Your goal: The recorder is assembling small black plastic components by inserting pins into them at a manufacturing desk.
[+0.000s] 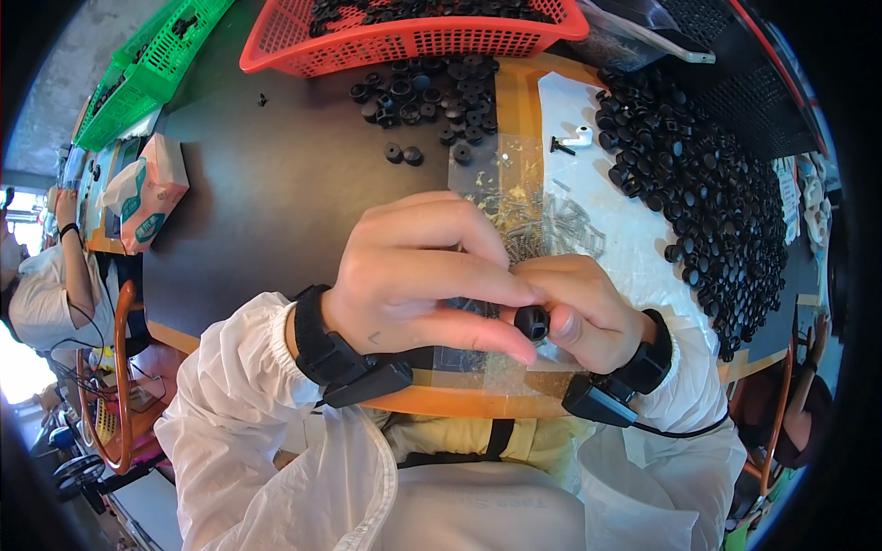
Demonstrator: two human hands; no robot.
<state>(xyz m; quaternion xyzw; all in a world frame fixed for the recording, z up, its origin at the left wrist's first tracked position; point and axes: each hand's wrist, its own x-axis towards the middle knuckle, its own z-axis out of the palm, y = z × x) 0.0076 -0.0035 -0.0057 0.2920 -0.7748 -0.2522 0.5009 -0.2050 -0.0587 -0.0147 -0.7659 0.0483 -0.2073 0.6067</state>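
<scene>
Close to the table's front edge, my left hand and my right hand meet around a small black round plastic part. It has a square-looking recess in the end that shows. Fingers of my left hand reach across to it, while the thumb and curled fingers of my right hand grip it from the other side. Just beyond my hands lies a heap of small metal springs, partly hidden by my fingers. Loose black round parts are spread farther back.
A red basket of black parts stands at the back. Many black caps are heaped at right on a white sheet, beside a white earbud. A tissue pack and green basket are at left. Other people sit at both sides.
</scene>
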